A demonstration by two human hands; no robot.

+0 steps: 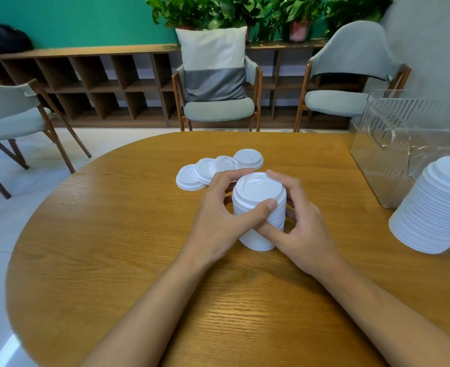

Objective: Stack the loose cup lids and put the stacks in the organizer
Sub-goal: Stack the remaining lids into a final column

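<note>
While the left hand point(216, 215) curls thumb and fingers round the top rim of the upright lid stack point(258, 189) and the right hand point(306, 229) wraps its right side, four loose lids point(205, 170) lie overlapping on the tabletop point(112, 234) just behind it, toward the left hand. From the head view, the clear organizer point(388, 154) stands well apart to the right, nearer the right hand, with a taller lid stack point(436, 207) in front of it.

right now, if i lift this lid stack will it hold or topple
Likely light: thin plastic. The lid stack is tall and narrow, so it could lean or shear apart unless the left hand and right hand brace it.
</note>
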